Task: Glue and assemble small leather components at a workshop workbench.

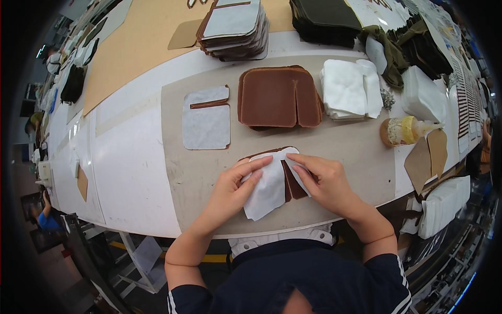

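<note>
A thin white lining sheet point(267, 189) with a slit lies over a brown leather piece point(294, 184) at the table's front edge. The leather shows through the slit and along the top edge. My left hand point(231, 187) pinches the sheet's upper left part between thumb and fingers. On the other side, my right hand point(328, 183) has its thumb and index finger closed on the sheet's upper right corner. Just beyond my hands sits a stack of slit brown leather pieces point(269, 99). To its left lies a single piece faced in white point(205, 123), with a brown slit.
White sheets point(342, 89) are stacked right of the leather. A squeeze bottle with amber contents point(402, 131) lies near tan card pieces point(426, 157). Farther back stand a white-faced stack point(235, 29) and a dark stack point(324, 21). More white sheets point(444, 204) hang off the right.
</note>
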Demonstrator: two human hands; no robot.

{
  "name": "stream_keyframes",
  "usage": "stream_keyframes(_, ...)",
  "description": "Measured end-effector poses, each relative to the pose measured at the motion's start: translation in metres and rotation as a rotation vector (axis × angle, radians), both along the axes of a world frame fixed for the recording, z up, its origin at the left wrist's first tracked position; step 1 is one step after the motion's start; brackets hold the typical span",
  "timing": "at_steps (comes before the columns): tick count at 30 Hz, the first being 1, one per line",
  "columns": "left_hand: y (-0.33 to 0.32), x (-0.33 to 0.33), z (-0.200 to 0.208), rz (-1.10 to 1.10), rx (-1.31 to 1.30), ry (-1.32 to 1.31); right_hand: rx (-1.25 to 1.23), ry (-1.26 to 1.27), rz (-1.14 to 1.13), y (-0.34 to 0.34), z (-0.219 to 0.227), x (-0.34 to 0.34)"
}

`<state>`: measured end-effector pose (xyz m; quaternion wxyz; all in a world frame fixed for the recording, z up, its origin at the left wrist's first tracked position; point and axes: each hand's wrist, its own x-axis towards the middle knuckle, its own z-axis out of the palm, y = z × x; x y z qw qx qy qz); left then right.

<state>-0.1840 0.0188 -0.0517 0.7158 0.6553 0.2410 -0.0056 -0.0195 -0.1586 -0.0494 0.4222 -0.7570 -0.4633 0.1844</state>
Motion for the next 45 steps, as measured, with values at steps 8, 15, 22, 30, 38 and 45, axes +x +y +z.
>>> stream_keyframes(8, -0.001, 0.007, 0.002, 0.011, 0.153, -0.027, 0.023, -0.081, 0.005, 0.001, -0.005, -0.001)
stream_keyframes(15, 0.0, 0.007, 0.0, 0.009, 0.177, -0.018, 0.026, -0.13, 0.003, 0.002, -0.007, -0.002)
stream_keyframes(22, 0.0, 0.008, 0.001, 0.012, 0.181, -0.03, 0.028, -0.154, -0.001, 0.002, -0.008, -0.002)
stream_keyframes(30, 0.001, 0.009, 0.001, 0.017, 0.182, -0.023, 0.042, -0.149, -0.011, 0.003, -0.008, -0.003)
stream_keyframes(38, 0.0, 0.007, 0.0, 0.068, 0.116, -0.099, 0.095, -0.162, 0.001, 0.002, -0.004, -0.002)
stream_keyframes(45, 0.011, -0.014, 0.004, 0.464, 0.625, -0.506, 0.286, 0.18, -0.049, 0.0, 0.001, 0.002)
